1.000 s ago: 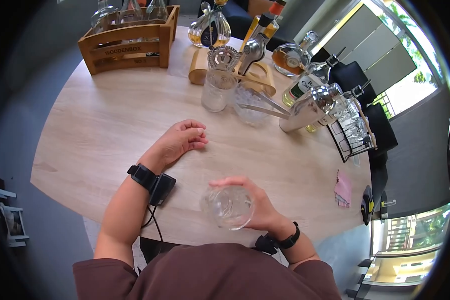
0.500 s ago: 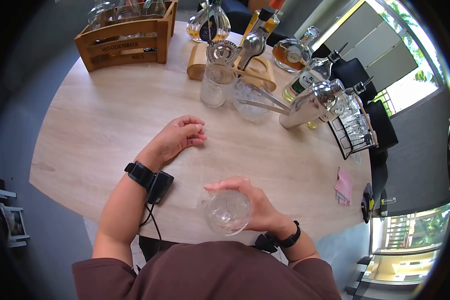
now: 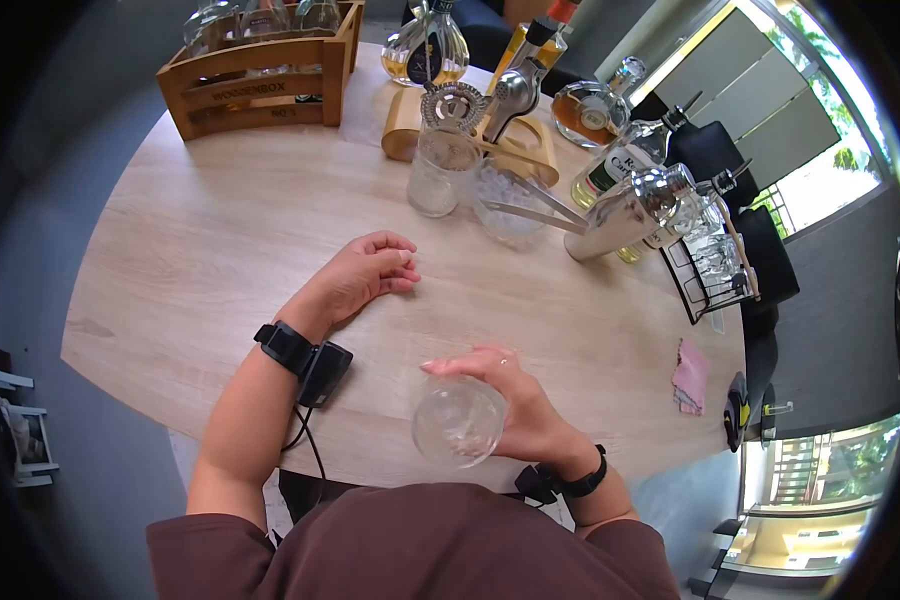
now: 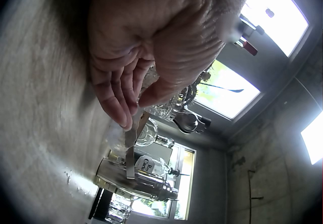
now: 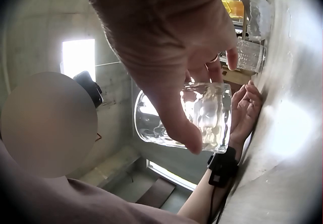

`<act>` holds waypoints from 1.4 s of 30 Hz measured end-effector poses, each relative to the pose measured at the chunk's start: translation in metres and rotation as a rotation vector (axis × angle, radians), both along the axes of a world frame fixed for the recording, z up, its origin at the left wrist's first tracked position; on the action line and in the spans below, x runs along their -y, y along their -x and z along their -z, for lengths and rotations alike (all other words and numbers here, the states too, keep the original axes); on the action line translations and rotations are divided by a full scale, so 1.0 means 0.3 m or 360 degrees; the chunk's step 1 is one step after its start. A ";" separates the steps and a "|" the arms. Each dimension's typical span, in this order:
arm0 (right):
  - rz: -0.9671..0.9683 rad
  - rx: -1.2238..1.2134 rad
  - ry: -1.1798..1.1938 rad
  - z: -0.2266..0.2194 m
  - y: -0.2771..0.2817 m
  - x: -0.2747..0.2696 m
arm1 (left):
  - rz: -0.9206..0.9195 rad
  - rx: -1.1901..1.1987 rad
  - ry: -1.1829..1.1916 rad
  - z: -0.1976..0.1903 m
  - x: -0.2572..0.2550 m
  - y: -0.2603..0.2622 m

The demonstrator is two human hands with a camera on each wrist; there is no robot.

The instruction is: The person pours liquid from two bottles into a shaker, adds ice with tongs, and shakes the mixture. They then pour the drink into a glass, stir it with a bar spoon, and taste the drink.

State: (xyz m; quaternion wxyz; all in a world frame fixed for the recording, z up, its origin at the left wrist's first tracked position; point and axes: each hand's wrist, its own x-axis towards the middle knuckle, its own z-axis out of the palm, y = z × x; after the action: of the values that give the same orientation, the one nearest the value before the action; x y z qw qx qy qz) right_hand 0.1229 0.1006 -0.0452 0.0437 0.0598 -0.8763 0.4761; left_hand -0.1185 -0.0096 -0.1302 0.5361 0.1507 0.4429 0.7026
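A clear drinking glass (image 3: 458, 422) is gripped in the right hand (image 3: 518, 400), near the table's front edge. The right wrist view shows the thumb along one side of the glass (image 5: 207, 115) and the fingers behind it. The left hand (image 3: 362, 275) rests on the table with its fingers loosely curled and nothing visible in them; in the left wrist view the thumb of that hand (image 4: 146, 42) lies close to its fingertips.
Beyond the hands stand a mixing glass (image 3: 440, 180) with a strainer, an ice bowl (image 3: 513, 215) with tongs, a metal shaker (image 3: 625, 215) and several bottles. A wooden crate (image 3: 255, 90) is at back left, a glass rack (image 3: 705, 275) and pink cloth (image 3: 688, 375) at right.
The right hand still grips the glass, which has tilted slightly in its fingers. The left hand stays in place. The head view has shifted a little.
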 end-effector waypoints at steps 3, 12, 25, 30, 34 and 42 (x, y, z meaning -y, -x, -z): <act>0.0105 -0.0065 0.0154 0.021 0.002 0.007 | 0.0016 0.0009 -0.0025 0.013 -0.001 -0.001; 0.0062 0.0013 0.0063 -0.022 0.001 0.010 | 0.0006 -0.0003 -0.0016 0.014 0.001 0.000; -0.0091 -0.0302 -0.0064 -0.186 0.027 0.023 | 0.0021 0.0016 -0.0057 0.022 0.000 0.008; -0.0155 -0.0384 -0.0046 -0.244 0.023 0.041 | 0.0027 0.0000 -0.0042 0.014 0.000 0.006; -0.0099 -0.0444 -0.0049 -0.256 0.018 0.055 | 0.0033 -0.0009 -0.0051 0.013 0.000 0.005; -0.0026 -0.0506 -0.0132 -0.273 0.010 0.049 | 0.0007 -0.0017 -0.0015 -0.001 0.001 -0.002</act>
State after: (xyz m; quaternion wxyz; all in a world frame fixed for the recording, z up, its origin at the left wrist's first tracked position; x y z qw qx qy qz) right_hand 0.1200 0.0858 0.0368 0.1754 0.1434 -0.8767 0.4243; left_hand -0.1178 -0.0100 -0.1299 0.5346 0.1581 0.4421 0.7026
